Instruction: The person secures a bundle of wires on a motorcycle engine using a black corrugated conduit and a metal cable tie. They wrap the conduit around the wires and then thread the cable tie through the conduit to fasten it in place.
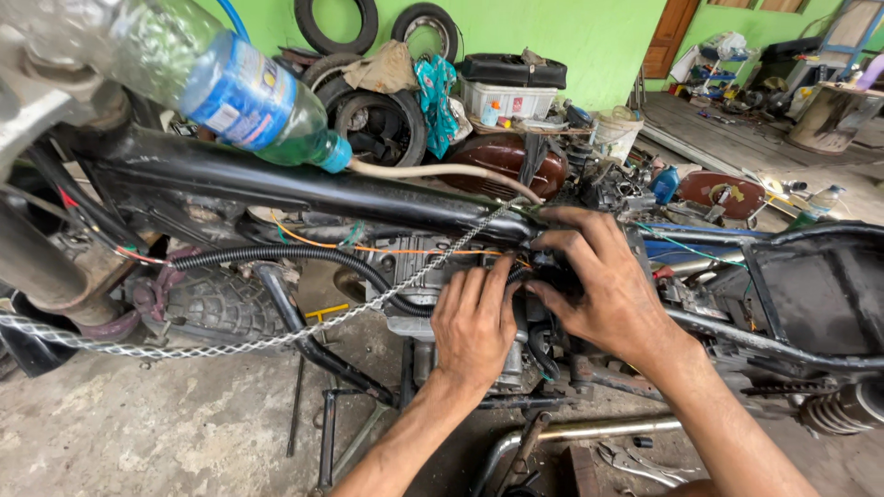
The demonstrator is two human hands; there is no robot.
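Overhead, blue-labelled green bottle (241, 90) above hands (543, 308).

Stripped motorcycle, engine area under the black frame tube.
We see the grey metal engine block (419, 294) upright beneath the glossy black frame tube (304, 189); a black ribbed corrugated hose (276, 256) curves across to it, beside a braided silver cable (230, 347) and a thin orange wire (405, 250).

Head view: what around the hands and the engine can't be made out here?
- Left hand fingertips: curled against the engine, so any contact is hidden.
- Part pinched by the right hand: dark, covered by its fingers.
- Bottle: base blurred, cut off by the top edge.
- Wrench on the floor: partly behind the right forearm.
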